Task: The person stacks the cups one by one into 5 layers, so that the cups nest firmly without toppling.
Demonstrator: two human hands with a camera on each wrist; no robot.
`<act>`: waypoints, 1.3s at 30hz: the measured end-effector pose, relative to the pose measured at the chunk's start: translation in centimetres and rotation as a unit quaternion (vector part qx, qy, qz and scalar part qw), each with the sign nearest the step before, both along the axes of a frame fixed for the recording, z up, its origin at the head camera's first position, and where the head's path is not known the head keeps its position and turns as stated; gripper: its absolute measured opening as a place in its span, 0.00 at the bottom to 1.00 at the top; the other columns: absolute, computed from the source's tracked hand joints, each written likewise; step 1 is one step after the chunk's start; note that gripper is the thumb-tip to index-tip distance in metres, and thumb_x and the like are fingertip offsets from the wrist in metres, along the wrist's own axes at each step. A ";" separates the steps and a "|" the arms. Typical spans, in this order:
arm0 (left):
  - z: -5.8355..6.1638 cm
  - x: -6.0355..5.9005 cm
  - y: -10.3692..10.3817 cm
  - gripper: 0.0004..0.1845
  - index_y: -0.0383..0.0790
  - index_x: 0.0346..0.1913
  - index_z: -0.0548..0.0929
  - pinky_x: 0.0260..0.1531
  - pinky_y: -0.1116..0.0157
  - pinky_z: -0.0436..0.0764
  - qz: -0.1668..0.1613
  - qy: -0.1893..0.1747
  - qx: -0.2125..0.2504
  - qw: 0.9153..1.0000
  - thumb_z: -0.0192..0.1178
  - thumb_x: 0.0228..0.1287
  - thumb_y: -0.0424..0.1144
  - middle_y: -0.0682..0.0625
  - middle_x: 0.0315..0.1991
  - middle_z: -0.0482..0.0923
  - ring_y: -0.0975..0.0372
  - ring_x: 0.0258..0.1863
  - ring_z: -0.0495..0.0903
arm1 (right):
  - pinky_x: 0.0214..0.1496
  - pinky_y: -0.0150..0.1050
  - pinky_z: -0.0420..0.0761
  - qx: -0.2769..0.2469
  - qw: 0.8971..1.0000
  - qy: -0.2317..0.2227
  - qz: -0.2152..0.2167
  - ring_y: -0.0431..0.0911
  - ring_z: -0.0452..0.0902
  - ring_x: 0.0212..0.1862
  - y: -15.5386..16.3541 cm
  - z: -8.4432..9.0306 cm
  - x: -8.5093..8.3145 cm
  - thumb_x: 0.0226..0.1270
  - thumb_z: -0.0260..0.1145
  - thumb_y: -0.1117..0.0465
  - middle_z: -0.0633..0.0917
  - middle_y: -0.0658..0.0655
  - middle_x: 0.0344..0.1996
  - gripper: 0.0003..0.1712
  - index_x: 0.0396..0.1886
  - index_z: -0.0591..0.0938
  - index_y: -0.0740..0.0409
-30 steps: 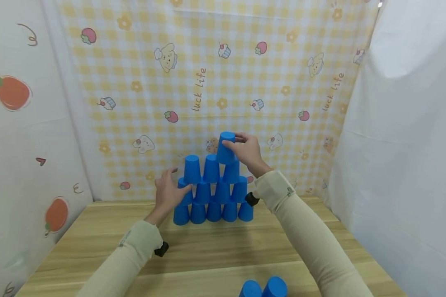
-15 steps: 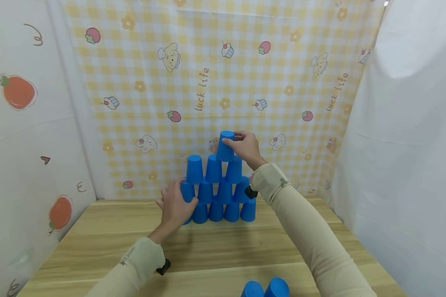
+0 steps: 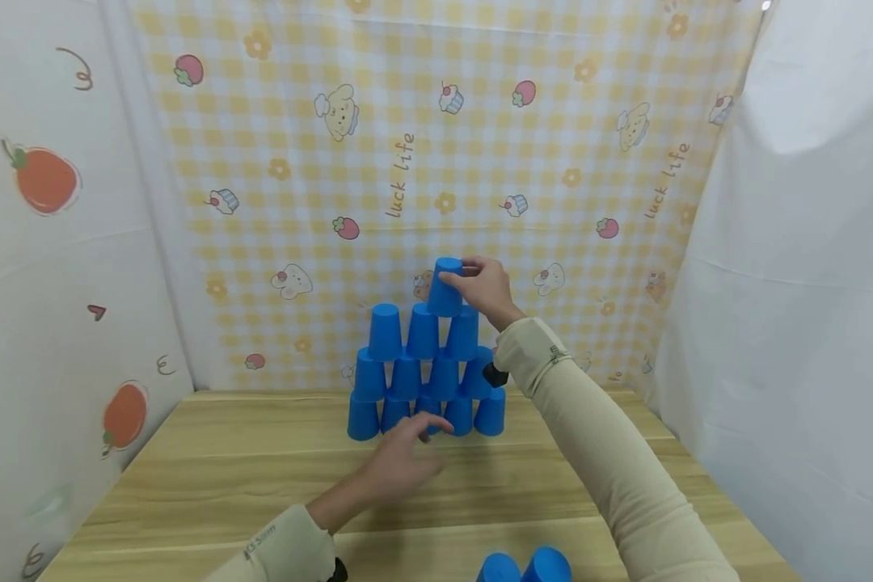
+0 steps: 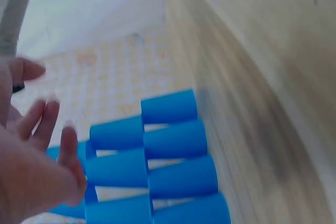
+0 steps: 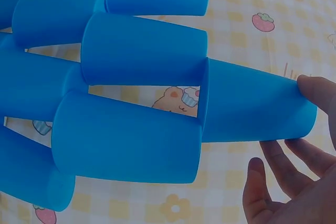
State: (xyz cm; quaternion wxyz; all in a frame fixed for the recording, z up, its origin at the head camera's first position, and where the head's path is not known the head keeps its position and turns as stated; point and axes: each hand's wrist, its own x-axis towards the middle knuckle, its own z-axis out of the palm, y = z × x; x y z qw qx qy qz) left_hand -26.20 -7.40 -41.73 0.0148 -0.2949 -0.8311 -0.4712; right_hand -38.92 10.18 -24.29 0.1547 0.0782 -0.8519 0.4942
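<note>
Upside-down blue cups stand in a tiered stack (image 3: 406,378), three rows high under one more cup. That top cup (image 3: 445,293) sits over the middle and right cups of the third row. My right hand (image 3: 489,289) holds it between thumb and fingers near its narrow base. In the right wrist view, the cup's (image 5: 257,103) rim meets the bases of the two cups beneath. My left hand (image 3: 403,465), blurred, is in front of the bottom row with nothing in it. Its loose fingers (image 4: 67,145) overlap part of the stack in the left wrist view.
Two more blue cups, a left one (image 3: 499,568) and a right one (image 3: 548,564), stand at the table's near edge. A yellow-checked cloth (image 3: 436,162) hangs right behind the stack. White cloth walls (image 3: 793,323) flank the wooden table (image 3: 233,453).
My left hand went to the stack's left side, then came down and right in front of the bottom row. My right hand stays on the top cup, which settled slightly lower.
</note>
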 end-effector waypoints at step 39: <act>-1.7 4.3 5.5 0.20 0.53 0.56 0.83 0.41 0.73 0.77 -0.287 -0.081 -0.157 0.942 0.71 0.60 0.44 0.71 0.46 0.78 0.78 0.44 0.74 | 0.59 0.55 0.77 0.030 0.999 -0.018 0.022 0.57 0.75 0.62 2.7 -0.7 2.7 0.63 0.70 0.45 0.77 0.59 0.64 0.39 0.71 0.70 0.52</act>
